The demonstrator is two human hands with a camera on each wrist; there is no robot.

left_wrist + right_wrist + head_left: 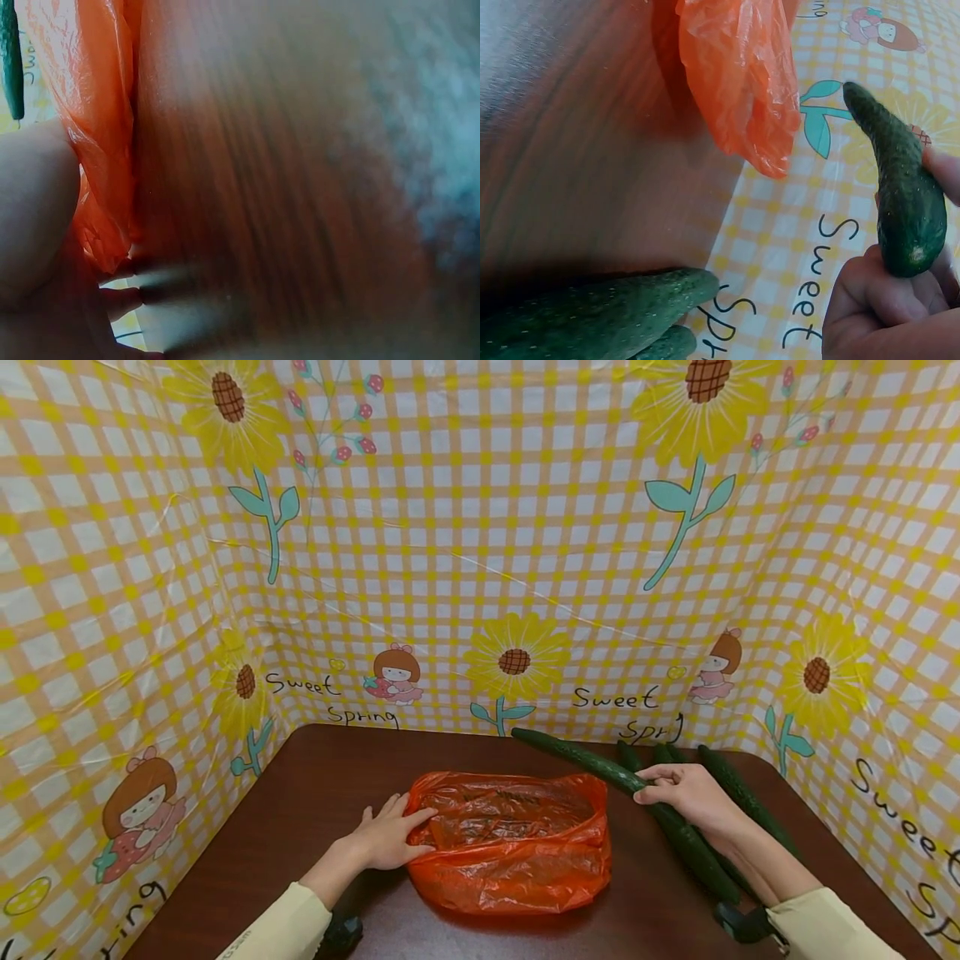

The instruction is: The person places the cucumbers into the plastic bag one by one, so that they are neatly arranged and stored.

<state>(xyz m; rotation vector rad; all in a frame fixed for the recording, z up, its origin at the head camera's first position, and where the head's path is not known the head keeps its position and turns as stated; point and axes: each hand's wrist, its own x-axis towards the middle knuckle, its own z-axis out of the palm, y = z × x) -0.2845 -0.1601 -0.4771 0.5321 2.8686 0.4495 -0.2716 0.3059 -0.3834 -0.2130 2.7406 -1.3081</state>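
My right hand (693, 797) grips a long dark green cucumber (573, 756) near one end, thumb and fingers around it. The cucumber is raised and tilted, its far end pointing left over the back of an orange plastic bag (513, 881). In the right wrist view the held cucumber (911, 210) shows its blunt end towards the camera. The bag stands with its mouth wide, and its inside looks crumpled. My left hand (382, 837) rests on the bag's left rim with spread fingers; the thumb and one finger reach over the edge.
Several more cucumbers (693, 860) lie on the dark brown table (300, 810) at the right, partly under my right arm. A checked, sunflower-printed cloth (480, 560) rises behind the table and along both sides. Dark wrist devices (742, 922) sit at both wrists.
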